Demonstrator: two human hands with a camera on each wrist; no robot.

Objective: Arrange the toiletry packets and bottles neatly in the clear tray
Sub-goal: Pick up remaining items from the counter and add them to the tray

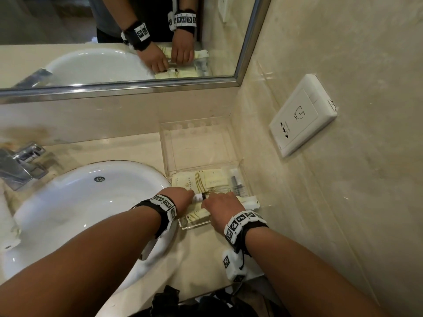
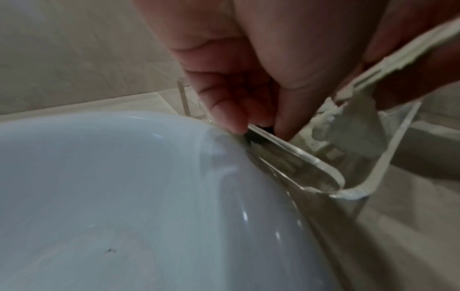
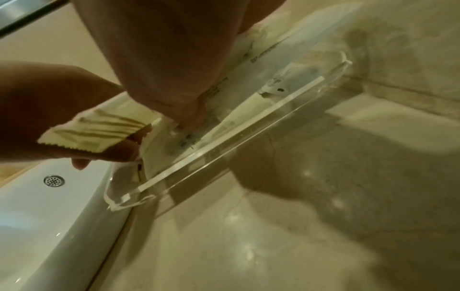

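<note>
The clear tray (image 1: 170, 154) sits by the wall, its far half bare and its near half holding cream packets (image 1: 212, 179) with gold stripes. My left hand (image 1: 183, 197) reaches over the tray's near left wall (image 2: 293, 151), and its fingers curl round a gold-striped packet (image 3: 94, 133). A small white bottle (image 1: 198, 197) with a dark band lies at its fingertips. My right hand (image 1: 222, 203) is beside it in the tray, fingers bent down onto the packets (image 3: 224, 126). It pinches a long white packet (image 1: 250, 202), seen edge-on as the long white packet (image 2: 398, 57).
A white sink (image 1: 80, 202) touches the tray's left side, with a chrome tap (image 1: 20, 163) beyond. A tiled wall with a socket plate (image 1: 302, 115) runs close on the right. A mirror (image 1: 114, 37) hangs behind. Beige counter (image 3: 298, 216) lies in front of the tray.
</note>
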